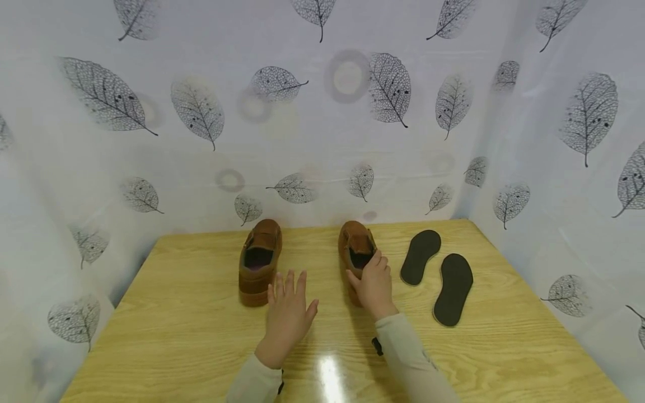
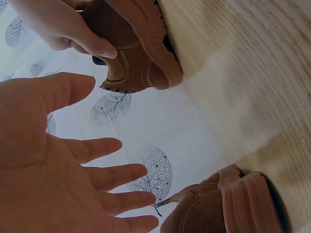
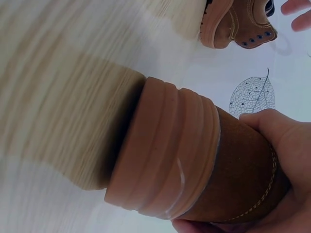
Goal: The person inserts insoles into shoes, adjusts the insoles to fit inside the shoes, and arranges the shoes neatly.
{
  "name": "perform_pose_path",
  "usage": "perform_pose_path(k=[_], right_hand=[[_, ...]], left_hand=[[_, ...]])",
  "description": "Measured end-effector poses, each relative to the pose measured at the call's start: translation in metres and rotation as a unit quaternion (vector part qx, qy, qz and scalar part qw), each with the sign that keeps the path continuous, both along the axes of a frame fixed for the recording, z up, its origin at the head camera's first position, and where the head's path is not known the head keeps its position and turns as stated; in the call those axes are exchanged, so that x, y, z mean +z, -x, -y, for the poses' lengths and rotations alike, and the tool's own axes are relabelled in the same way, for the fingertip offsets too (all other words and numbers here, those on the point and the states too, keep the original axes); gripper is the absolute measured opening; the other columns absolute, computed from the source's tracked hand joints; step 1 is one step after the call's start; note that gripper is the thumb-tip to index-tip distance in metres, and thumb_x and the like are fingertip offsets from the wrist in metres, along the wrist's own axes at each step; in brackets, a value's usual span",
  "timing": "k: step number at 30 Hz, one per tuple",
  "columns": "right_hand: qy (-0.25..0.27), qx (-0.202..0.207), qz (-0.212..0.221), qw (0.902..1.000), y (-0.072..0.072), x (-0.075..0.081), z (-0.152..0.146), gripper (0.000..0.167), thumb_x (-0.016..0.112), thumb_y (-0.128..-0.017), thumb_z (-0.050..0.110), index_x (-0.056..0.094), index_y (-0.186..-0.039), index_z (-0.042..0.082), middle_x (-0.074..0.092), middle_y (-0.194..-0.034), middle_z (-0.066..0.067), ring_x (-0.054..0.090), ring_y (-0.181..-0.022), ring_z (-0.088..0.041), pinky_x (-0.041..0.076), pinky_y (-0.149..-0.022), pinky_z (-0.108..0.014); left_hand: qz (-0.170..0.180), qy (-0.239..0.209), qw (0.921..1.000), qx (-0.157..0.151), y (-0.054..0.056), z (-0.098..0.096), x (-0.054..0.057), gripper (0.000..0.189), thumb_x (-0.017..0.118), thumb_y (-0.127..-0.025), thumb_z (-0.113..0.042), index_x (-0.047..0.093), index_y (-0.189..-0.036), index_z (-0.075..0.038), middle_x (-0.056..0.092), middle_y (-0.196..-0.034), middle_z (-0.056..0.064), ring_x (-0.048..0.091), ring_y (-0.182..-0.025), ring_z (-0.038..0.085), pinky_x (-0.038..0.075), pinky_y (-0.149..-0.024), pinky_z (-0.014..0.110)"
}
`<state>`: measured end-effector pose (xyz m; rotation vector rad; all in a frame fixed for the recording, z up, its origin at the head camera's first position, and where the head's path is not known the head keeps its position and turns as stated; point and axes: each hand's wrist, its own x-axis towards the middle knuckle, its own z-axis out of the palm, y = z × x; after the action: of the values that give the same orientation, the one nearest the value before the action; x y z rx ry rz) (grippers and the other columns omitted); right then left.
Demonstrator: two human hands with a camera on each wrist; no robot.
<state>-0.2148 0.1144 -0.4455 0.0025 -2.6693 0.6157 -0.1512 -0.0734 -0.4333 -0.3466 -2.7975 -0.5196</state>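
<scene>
Two brown leather shoes with thick tan-brown soles stand toe-away on the table. My right hand (image 1: 377, 286) grips the right shoe (image 1: 347, 242) at its rear collar, thumb on one side and fingers on the other. Its ridged heel (image 3: 163, 150) fills the middle of the right wrist view, with the sole close over the wood. My left hand (image 1: 288, 320) is spread palm down just behind the left shoe (image 1: 256, 282), fingers straight and holding nothing. In the left wrist view that shoe's heel (image 2: 250, 204) lies beyond the little finger.
Right of the shoes lie two black insoles, one farther back (image 1: 421, 256) and one nearer (image 1: 453, 291). The wooden table (image 1: 181, 313) ends at a white curtain (image 1: 322, 140) printed with grey leaves, which hangs behind and along both sides.
</scene>
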Motion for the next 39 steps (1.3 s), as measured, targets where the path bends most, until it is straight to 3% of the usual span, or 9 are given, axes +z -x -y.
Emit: perform_pose_path(k=[20, 31, 39], right_hand=[[-0.011, 0.014, -0.023, 0.9996, -0.023, 0.003, 0.010, 0.086, 0.077, -0.082, 0.031, 0.032, -0.130, -0.024, 0.048, -0.104, -0.037, 0.056, -0.081, -0.045, 0.051, -0.071, -0.051], [-0.039, 0.004, -0.005, 0.9992, -0.039, 0.003, 0.022, 0.092, 0.076, -0.082, 0.038, 0.031, -0.131, -0.025, 0.048, -0.106, -0.037, 0.056, -0.081, -0.042, 0.053, -0.064, -0.045], [-0.050, 0.006, -0.024, 0.9984, -0.048, 0.000, 0.028, 0.091, 0.078, -0.079, 0.038, 0.034, -0.129, -0.025, 0.048, -0.102, -0.035, 0.056, -0.076, -0.039, 0.053, -0.059, -0.042]], left_hand=[[0.003, 0.005, 1.0000, -0.004, 0.000, 0.000, 0.003, 0.062, 0.068, -0.089, -0.027, 0.044, -0.138, 0.002, 0.040, -0.140, 0.031, 0.031, -0.131, 0.054, 0.027, -0.101, 0.068], [0.004, -0.003, 1.0000, -0.006, -0.001, 0.000, 0.004, 0.061, 0.069, -0.089, -0.024, 0.044, -0.138, 0.003, 0.040, -0.140, 0.032, 0.030, -0.131, 0.055, 0.027, -0.101, 0.069], [-0.008, -0.007, 0.9999, -0.007, 0.000, 0.000, 0.003, 0.061, 0.069, -0.089, -0.024, 0.044, -0.138, 0.003, 0.040, -0.140, 0.033, 0.031, -0.131, 0.056, 0.027, -0.100, 0.069]])
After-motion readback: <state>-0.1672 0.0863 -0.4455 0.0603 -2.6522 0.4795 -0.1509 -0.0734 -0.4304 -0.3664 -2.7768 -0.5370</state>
